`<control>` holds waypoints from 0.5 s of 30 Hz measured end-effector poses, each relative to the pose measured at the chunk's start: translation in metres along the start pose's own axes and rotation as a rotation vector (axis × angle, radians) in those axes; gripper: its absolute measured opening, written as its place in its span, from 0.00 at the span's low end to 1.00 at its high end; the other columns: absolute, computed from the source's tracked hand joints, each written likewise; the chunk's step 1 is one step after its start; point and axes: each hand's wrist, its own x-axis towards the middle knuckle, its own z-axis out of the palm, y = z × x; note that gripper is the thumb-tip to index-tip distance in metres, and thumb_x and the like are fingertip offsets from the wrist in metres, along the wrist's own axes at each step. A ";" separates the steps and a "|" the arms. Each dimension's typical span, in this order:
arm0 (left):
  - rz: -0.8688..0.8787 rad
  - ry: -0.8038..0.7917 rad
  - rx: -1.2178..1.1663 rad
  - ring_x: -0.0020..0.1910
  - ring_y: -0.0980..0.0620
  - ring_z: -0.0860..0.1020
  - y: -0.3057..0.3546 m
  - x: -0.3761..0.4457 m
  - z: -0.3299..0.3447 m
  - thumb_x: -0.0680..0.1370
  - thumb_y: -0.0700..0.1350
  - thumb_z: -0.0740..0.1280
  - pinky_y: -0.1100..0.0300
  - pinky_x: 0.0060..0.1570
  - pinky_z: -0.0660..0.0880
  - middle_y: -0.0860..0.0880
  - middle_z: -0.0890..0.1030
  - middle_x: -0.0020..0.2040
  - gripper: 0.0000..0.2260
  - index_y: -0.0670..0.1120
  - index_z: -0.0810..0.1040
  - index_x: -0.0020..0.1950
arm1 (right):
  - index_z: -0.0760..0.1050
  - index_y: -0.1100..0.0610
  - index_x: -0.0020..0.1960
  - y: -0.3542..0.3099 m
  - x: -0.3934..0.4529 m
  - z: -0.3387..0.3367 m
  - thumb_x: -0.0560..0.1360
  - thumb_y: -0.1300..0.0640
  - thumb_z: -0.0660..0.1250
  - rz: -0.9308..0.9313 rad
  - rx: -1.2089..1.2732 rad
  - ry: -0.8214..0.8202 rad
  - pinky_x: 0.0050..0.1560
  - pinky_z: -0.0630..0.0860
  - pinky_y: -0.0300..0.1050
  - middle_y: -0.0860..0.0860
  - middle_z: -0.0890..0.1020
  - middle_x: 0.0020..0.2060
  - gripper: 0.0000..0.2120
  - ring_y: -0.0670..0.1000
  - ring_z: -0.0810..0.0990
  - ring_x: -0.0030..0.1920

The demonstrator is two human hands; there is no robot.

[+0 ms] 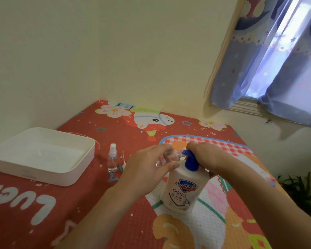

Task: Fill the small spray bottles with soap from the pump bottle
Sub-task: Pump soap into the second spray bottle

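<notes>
A white tray (43, 155) sits at the table's (25, 212) left edge, a capped spray bottle (112, 159) upright just beside it. Near the middle, the left hand (147, 169) clasps an open spray bottle (169, 156), tilted, mouth at the blue nozzle of the pump bottle (185, 187). The right hand (203, 155) presses down on the pump head.

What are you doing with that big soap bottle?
The left hand holds a small clear bottle tipped on its side, its open neck at the blue spout of the pump bottle. The right hand rests on the pump, ready to press soap in. Another spray bottle, with its cap on, stands beside a white tray on the red cloth.
</notes>
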 end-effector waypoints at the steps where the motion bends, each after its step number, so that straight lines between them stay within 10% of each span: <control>1: -0.007 0.000 -0.005 0.48 0.61 0.78 0.000 0.000 0.000 0.75 0.58 0.70 0.62 0.46 0.75 0.61 0.81 0.51 0.14 0.58 0.77 0.58 | 0.66 0.56 0.51 -0.001 -0.002 0.000 0.81 0.60 0.58 -0.022 -0.028 0.001 0.42 0.83 0.56 0.57 0.72 0.49 0.01 0.61 0.77 0.51; 9: -0.021 -0.025 0.018 0.50 0.61 0.78 0.005 0.001 -0.004 0.75 0.58 0.70 0.62 0.48 0.75 0.61 0.81 0.53 0.15 0.58 0.77 0.60 | 0.67 0.57 0.52 -0.001 -0.002 -0.003 0.82 0.59 0.56 0.040 0.030 0.011 0.53 0.81 0.56 0.58 0.76 0.51 0.03 0.59 0.79 0.52; 15: 0.006 -0.004 0.007 0.46 0.60 0.77 0.012 0.003 -0.010 0.75 0.58 0.70 0.63 0.43 0.73 0.61 0.81 0.49 0.13 0.59 0.77 0.58 | 0.76 0.56 0.55 0.005 -0.006 -0.018 0.78 0.35 0.49 0.195 0.397 -0.141 0.51 0.81 0.57 0.56 0.83 0.49 0.28 0.58 0.83 0.48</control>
